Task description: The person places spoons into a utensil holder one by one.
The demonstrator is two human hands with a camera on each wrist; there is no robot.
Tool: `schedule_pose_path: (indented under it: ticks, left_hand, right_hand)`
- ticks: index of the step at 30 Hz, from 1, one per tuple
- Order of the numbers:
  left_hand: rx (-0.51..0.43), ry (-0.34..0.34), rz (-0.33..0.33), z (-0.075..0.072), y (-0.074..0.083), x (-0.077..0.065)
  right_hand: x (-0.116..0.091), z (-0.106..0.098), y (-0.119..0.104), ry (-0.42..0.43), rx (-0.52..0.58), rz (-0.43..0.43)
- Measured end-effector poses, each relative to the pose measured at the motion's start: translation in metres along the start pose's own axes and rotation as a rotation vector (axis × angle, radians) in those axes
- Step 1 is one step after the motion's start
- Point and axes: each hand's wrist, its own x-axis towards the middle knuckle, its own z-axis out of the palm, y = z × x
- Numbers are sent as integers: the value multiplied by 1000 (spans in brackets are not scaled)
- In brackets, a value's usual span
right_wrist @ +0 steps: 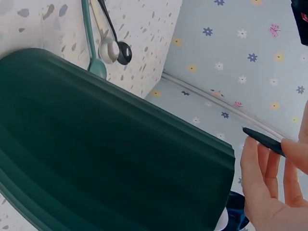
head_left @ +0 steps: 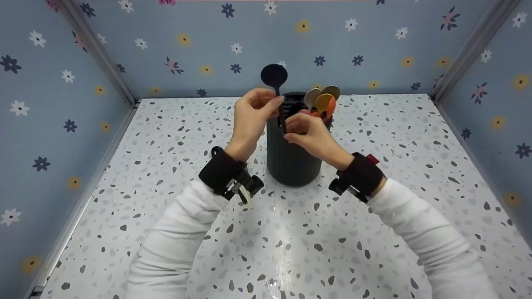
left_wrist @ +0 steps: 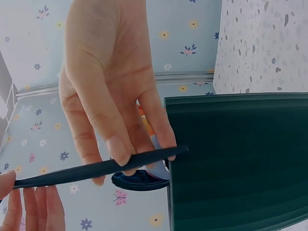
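My left hand (head_left: pixel 254 118) pinches a black spoon (head_left: pixel 274 76) with a round bowl just below that bowl, between thumb and fingers. Lower down, my right hand (head_left: pixel 309 135) pinches the same spoon's handle near its tip. Bowl up and slightly tilted, the spoon is held over the near rim of a dark green ribbed utensil holder (head_left: pixel 292 166). In the left wrist view the dark handle (left_wrist: pixel 82 172) spans both hands, its tip by the holder's rim. The right wrist view shows that tip (right_wrist: pixel 262 139) at my right fingers.
Several utensils stand in the holder, among them a yellow spoon (head_left: pixel 323 101), a pale spoon (head_left: pixel 311 98) and an orange one (head_left: pixel 331 107). Green (right_wrist: pixel 97 68), silver (right_wrist: pixel 109 50) and black (right_wrist: pixel 124 53) spoons lie on the speckled table. Flowered walls (head_left: pixel 257 45) enclose the table's back and sides.
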Motion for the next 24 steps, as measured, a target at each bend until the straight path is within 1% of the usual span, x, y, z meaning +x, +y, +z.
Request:
schedule_pose_path:
  ticks: [6, 11, 18, 24]
  left_hand:
    - [36, 4, 54, 1, 9, 7]
    - [48, 18, 75, -1, 10, 11]
    - [-1, 30, 72, -2, 6, 14]
    - [-1, 19, 66, -4, 1, 15]
  right_hand:
    - [13, -3, -7, 35, -37, 30]
    - [23, -3, -10, 59, -38, 41]
    - [28, 0, -7, 100, -62, 12]
    - [29, 5, -2, 131, -124, -20]
